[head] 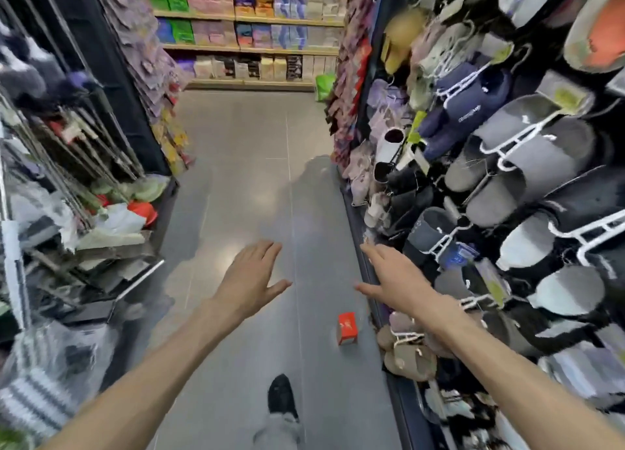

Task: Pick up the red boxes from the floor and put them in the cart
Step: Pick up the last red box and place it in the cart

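Note:
One small red box (pixel 347 328) stands upright on the grey floor, close to the base of the right-hand rack. My left hand (pixel 252 273) reaches forward over the aisle with straight fingers and holds nothing. My right hand (pixel 392 277) is also stretched out, fingers spread, empty, above and slightly right of the box. Both hands are well above the floor and apart from the box. No cart shows in this view.
A rack of hanging slippers (pixel 507 165) lines the right side. Cluttered shelves with metal rails (pixel 84 186) stand on the left. Stocked shelves (pixel 257 30) close the aisle's far end. My black shoe (pixel 281 395) steps on the floor (pixel 243 186).

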A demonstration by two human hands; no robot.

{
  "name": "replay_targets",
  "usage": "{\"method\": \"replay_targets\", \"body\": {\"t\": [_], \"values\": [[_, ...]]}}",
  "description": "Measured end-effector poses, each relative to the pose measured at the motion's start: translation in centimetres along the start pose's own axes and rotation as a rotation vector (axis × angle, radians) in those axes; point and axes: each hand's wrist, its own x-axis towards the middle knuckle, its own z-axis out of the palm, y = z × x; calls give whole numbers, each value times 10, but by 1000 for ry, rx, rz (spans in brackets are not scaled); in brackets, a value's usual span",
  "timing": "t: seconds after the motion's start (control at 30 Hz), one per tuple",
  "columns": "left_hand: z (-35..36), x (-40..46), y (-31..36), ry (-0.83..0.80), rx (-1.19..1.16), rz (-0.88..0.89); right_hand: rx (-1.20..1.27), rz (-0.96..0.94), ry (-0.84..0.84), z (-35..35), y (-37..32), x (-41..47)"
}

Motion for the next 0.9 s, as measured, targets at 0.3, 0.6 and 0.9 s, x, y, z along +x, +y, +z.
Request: {"method": "replay_targets", "body": {"t": [0.3, 0.6, 0.9], "values": [[180, 143, -83, -108, -105, -65, 140, 259, -151, 178, 89, 151], [450, 168, -133, -276, -201, -171, 165, 409, -382, 462, 165, 203], [656, 114, -134, -366, -400, -307, 246, 818, -519, 711, 211, 185]]}}
